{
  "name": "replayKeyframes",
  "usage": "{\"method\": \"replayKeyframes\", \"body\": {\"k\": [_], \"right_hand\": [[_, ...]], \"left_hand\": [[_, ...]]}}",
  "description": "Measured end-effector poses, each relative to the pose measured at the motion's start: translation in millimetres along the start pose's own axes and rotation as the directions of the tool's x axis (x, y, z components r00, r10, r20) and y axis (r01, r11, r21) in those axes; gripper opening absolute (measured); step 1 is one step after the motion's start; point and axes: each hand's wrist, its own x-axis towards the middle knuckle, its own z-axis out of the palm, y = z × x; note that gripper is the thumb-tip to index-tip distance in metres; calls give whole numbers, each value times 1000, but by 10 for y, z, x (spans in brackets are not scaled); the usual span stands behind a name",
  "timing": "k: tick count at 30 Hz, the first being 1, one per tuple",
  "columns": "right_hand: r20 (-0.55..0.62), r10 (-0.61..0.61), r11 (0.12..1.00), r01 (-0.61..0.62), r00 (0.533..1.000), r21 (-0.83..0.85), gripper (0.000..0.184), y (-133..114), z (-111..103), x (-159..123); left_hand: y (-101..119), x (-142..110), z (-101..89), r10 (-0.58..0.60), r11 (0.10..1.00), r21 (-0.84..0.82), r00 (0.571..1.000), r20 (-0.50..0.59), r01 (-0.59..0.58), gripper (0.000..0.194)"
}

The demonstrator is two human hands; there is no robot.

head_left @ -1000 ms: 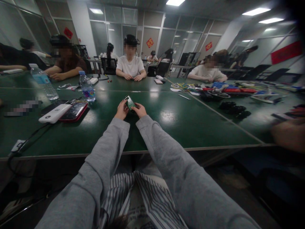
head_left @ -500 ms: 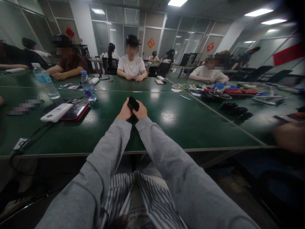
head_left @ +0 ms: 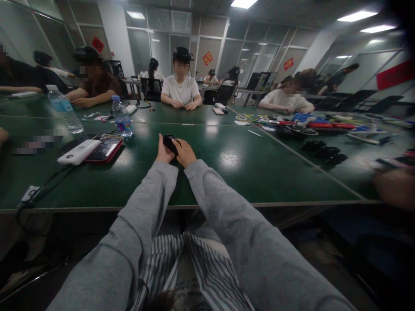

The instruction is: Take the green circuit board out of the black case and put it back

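A small black box-like object (head_left: pixel 170 144) is held between my two hands above the green table (head_left: pixel 207 181). My left hand (head_left: pixel 164 152) cups it from the left, thumb pointing up along its side. From the right, my right hand (head_left: pixel 185 152) lays its fingers over the object's right edge. The object is tilted, and its lower part is hidden by my fingers. What kind of thing it is, I cannot make out.
To the left lie a white power bank (head_left: pixel 79 152), a red-edged phone (head_left: pixel 105 150) and two water bottles (head_left: pixel 122 119). A pen (head_left: pixel 253 133), tangled cables (head_left: pixel 256 119) and black items (head_left: pixel 324 151) lie right. A person (head_left: pixel 180 86) sits opposite; a blurred hand (head_left: pixel 397 185) is at far right.
The black object has turned and shifted slightly left in my hands. My right hand has moved its fingers over the object, and my left thumb now stands upright.
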Motion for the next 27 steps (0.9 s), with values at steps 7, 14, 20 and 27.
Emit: {"method": "replayKeyframes", "body": {"k": [7, 14, 20, 27], "right_hand": [[-129, 109, 972, -78, 986, 223, 66, 20, 67, -2], [-208, 161, 944, -90, 965, 316, 61, 67, 135, 44], [-127, 152, 916, -91, 980, 390, 70, 95, 160, 29], [-155, 179, 919, -108, 972, 379, 67, 50, 115, 30]], "left_hand": [[14, 1, 0, -15, 988, 155, 1000, 8, 13, 75], [-34, 95, -36, -72, 976, 210, 995, 74, 55, 79], [-38, 69, -28, -84, 983, 174, 986, 145, 59, 83], [-49, 82, -30, -57, 988, 152, 984, 169, 31, 83]]}}
